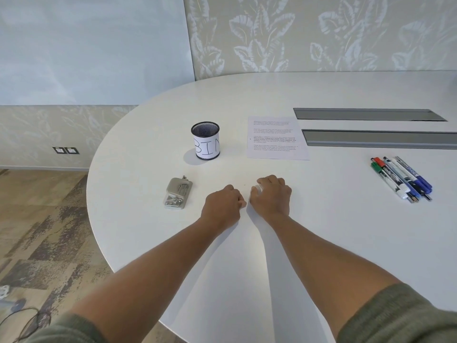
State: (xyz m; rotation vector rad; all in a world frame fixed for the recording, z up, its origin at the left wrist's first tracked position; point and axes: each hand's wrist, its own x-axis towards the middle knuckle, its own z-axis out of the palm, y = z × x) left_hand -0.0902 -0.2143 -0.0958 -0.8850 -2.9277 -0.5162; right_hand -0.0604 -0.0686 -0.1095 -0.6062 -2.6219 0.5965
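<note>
1 white table carries 2 hands, the left hand and the right hand. The right hand pinches 1 small white scrap. There is 1 mesh cup marked BIN, 1 printed sheet and 1 metal hole punch. The markers form 1 bundle of at least 5, overlapping too much for an exact count. 2 grey slots cut the tabletop, and 2 sockets sit in the wall.
</note>
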